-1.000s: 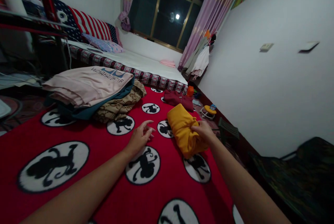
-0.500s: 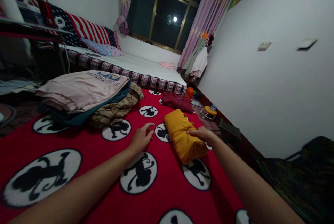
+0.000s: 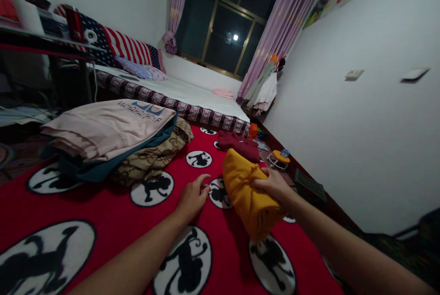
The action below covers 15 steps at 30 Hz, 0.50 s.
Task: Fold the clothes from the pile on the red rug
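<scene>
Under a dark window [image 3: 227,24] with purple curtains [image 3: 275,24], a white-topped bed [image 3: 192,86] runs across the far side of the room, and a red blanket [image 3: 222,263] with round monkey prints spreads over the near surface. On the left of the blanket sits a pile: a pink sweater [image 3: 110,128] on top of a teal garment [image 3: 92,171], with a tan patterned garment [image 3: 151,160] bulging out at its right. A maroon garment [image 3: 239,145] lies flat just beyond the yellow garment [image 3: 240,194], close to its far end. The yellow garment, folded into a thick bundle, is right of centre, below and to the left of the right hand [image 3: 275,185], whose thumb and fingers are closed on its upper right side. The left hand [image 3: 193,198] is half open with loosely curled fingers, holding nothing, a little left of the bundle. Red fabric stretches between it and the pile; the blanket's right edge passes close beside the bundle, with a yellow-topped stool [image 3: 281,156] beyond.
</scene>
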Available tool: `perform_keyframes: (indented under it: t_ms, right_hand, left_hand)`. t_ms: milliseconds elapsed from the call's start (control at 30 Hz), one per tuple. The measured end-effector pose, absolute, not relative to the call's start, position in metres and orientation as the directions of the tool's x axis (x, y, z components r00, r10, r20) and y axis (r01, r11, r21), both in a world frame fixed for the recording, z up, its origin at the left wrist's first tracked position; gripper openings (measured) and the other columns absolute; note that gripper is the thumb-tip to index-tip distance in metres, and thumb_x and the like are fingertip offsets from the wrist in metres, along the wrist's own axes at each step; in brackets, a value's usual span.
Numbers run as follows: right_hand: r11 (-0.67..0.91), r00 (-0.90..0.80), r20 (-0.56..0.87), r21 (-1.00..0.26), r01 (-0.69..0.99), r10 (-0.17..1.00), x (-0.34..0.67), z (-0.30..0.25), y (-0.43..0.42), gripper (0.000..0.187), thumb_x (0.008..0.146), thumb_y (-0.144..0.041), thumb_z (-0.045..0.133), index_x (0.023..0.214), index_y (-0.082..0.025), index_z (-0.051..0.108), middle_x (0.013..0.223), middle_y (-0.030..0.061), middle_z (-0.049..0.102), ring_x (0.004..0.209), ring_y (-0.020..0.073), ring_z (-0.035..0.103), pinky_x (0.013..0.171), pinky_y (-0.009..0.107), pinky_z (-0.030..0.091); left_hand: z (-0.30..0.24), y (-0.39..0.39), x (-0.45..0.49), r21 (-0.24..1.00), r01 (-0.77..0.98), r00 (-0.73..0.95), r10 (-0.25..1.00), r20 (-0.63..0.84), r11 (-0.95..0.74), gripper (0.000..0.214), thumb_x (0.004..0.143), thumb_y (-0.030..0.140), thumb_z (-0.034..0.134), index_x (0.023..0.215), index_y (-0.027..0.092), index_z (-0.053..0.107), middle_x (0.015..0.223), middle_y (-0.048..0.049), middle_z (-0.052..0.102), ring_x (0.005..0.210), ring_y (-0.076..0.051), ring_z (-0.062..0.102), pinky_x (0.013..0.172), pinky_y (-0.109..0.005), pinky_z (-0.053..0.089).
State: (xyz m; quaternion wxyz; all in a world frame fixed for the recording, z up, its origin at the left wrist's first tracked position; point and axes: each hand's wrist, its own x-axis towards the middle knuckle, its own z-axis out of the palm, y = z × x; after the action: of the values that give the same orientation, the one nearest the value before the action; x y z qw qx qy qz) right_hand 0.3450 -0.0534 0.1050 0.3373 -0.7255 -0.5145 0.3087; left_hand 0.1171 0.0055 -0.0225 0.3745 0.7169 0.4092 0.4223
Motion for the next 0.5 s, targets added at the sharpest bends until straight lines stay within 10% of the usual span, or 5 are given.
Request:
perform_keyframes:
  t_ms: [267,500]
  right_hand:
    - [-0.182,0.36,0.497,-0.37,0.911,0.79,0.397,0.207,0.079,0.046,0.061,-0.042,0.069,0.097,-0.014,0.065,0.083,0.006,0.068,0.075,0.0221,0.064,0.063,0.029,0.049]
    - [-0.45,0.461,0.541,-0.163,0.878,0.704,0.421,0.167,0.178,0.059,0.063,-0.052,0.07,0.106,-0.013,0.062,0.097,0.0154,0.066,0.091,0.0315,0.065,0.072,0.038,0.05]
  left_hand:
    - [-0.019,0.002,0.121,0.831,0.428,0.334,0.916,0.221,-0.356,0.037,0.084,0.017,0.054,0.12,0.026,0.058,0.092,-0.0007,0.072,0.085,-0.018,0.066,0.073,-0.027,0.044]
    - [-0.02,0.001,0.122,0.838,0.429,0.347,0.918,0.193,-0.338,0.033,0.085,0.016,0.052,0.114,0.027,0.061,0.094,0.0002,0.071,0.087,-0.018,0.065,0.074,-0.027,0.044]
